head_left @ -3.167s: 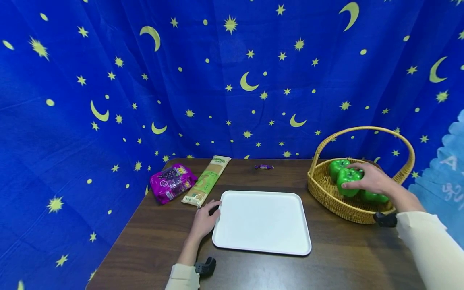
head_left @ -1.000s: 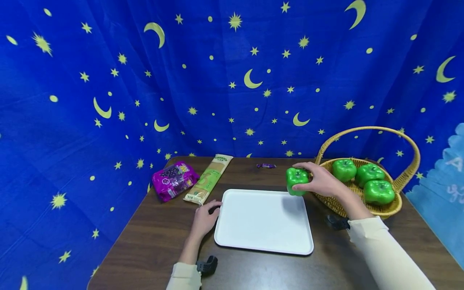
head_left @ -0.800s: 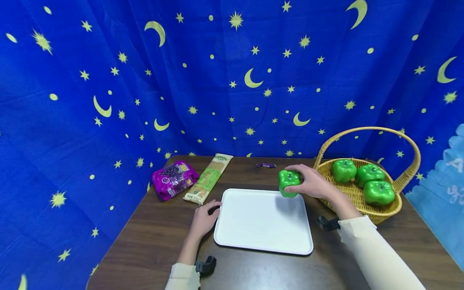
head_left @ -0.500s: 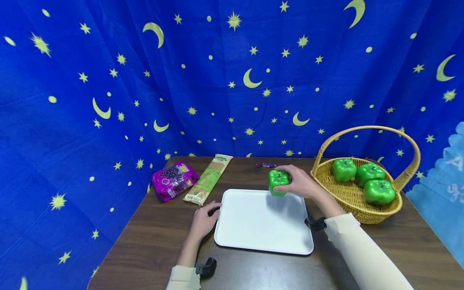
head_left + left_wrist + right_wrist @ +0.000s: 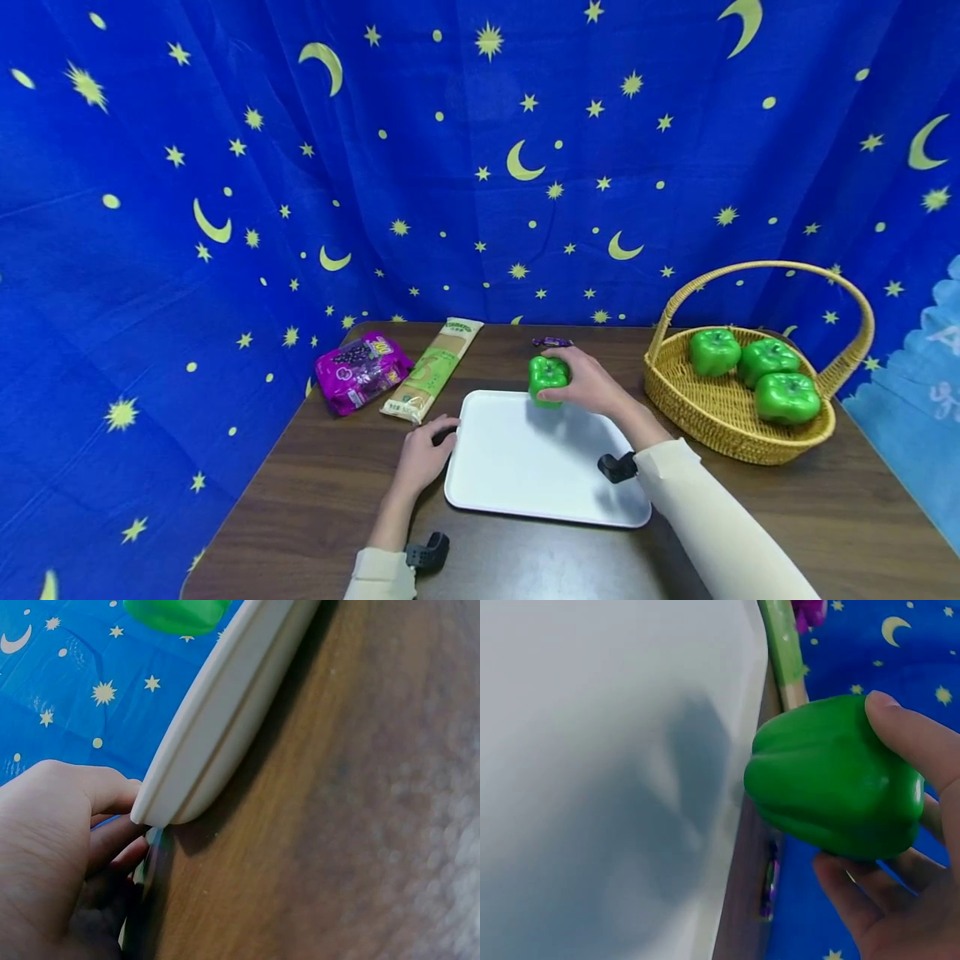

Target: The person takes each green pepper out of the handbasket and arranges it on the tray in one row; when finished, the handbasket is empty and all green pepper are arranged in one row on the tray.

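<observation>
In the head view my right hand [image 5: 585, 383] grips a shiny green bell pepper [image 5: 547, 381] above the back edge of the white tray [image 5: 547, 467]. Seen from the right wrist, thumb and fingers curl round the pepper [image 5: 832, 780], which hangs tilted over the tray's rim [image 5: 742, 750]. At the tray's left edge, my left hand [image 5: 423, 454] holds the rim; the left wrist view has its thumb and fingers [image 5: 112, 791] at the tray's corner [image 5: 172, 799]. Some of those fingertips are hidden.
A wicker basket [image 5: 705, 425] with a tall handle stands at the right, holding 3 green peppers [image 5: 786, 397]. Behind the left hand lie a purple grape-print bag [image 5: 360, 372] and a long noodle packet [image 5: 433, 371]. One small purple wrapped candy [image 5: 552, 342] sits behind the tray.
My right hand has taken a green pepper out of the basket and carried it left, over the tray's back edge. The left hand has stayed at the tray.
</observation>
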The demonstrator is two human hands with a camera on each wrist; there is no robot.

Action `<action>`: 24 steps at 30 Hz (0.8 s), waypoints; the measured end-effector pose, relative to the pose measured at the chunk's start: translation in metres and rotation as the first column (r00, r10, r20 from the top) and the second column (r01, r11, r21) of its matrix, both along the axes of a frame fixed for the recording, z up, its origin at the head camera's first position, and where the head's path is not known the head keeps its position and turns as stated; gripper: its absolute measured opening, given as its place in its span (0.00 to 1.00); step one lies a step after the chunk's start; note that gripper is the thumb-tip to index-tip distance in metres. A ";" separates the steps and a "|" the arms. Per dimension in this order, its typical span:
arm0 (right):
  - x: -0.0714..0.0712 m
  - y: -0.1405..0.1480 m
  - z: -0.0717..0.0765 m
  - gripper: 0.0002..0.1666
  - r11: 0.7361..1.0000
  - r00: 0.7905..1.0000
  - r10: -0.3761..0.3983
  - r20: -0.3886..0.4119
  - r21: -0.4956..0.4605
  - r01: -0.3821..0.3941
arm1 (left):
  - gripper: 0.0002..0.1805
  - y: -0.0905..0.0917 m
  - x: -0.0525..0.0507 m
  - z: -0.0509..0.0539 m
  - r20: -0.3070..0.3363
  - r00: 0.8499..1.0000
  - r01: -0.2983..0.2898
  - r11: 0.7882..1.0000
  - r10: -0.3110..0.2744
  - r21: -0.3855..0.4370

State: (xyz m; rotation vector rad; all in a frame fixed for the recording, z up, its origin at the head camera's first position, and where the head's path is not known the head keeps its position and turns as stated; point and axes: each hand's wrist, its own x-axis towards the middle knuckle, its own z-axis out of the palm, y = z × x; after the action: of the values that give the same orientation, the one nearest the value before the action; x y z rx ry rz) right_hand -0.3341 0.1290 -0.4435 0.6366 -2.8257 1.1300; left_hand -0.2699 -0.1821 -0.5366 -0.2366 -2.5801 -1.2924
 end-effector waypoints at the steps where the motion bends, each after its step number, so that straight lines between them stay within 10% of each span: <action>1: -0.001 -0.004 -0.001 0.44 1.000 1.000 0.001 -0.002 0.001 -0.001 | 0.13 0.000 0.000 0.001 0.000 1.000 -0.001 1.000 0.001 -0.001; 24: 0.003 -0.036 -0.029 0.56 0.997 1.000 -0.013 -0.006 -0.069 0.013 | 0.13 0.002 0.001 0.001 0.018 1.000 -0.022 1.000 0.022 -0.022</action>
State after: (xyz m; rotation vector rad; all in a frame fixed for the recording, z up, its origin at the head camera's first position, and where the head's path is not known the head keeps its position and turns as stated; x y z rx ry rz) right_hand -0.3308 0.0933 -0.4724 0.6146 -2.7675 1.2159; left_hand -0.2689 -0.1805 -0.5354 -0.2012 -2.6056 -1.2647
